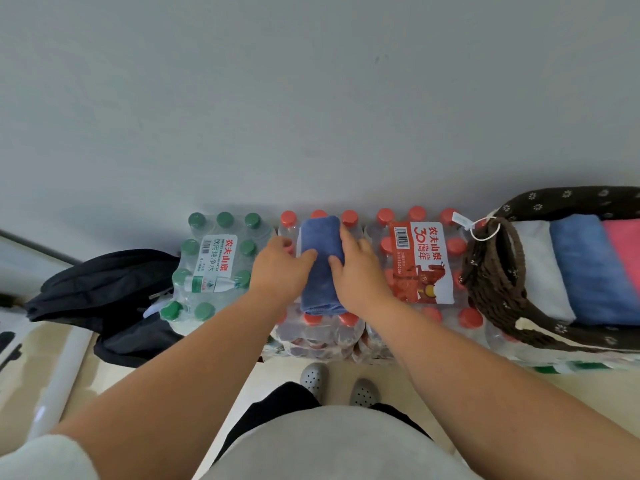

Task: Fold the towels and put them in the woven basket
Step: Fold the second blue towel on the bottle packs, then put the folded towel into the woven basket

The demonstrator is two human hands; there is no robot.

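Note:
A folded dark blue towel (320,237) lies on a shrink-wrapped pack of red-capped water bottles (420,261). My left hand (280,268) grips the towel's left edge, thumb on top. My right hand (356,268) grips its right edge, index finger stretched along the top. At the right stands the dark brown woven basket (491,271) with a white tag. Inside it lie a white towel (540,268), a blue towel (588,268) and a pink towel (625,251), all folded, side by side.
A pack of green-capped bottles (214,265) sits left of the towel. A black bag (104,289) lies on the floor further left, against the grey wall. A white pole (59,382) lies at the lower left. My feet in grey clogs (313,377) stand before the packs.

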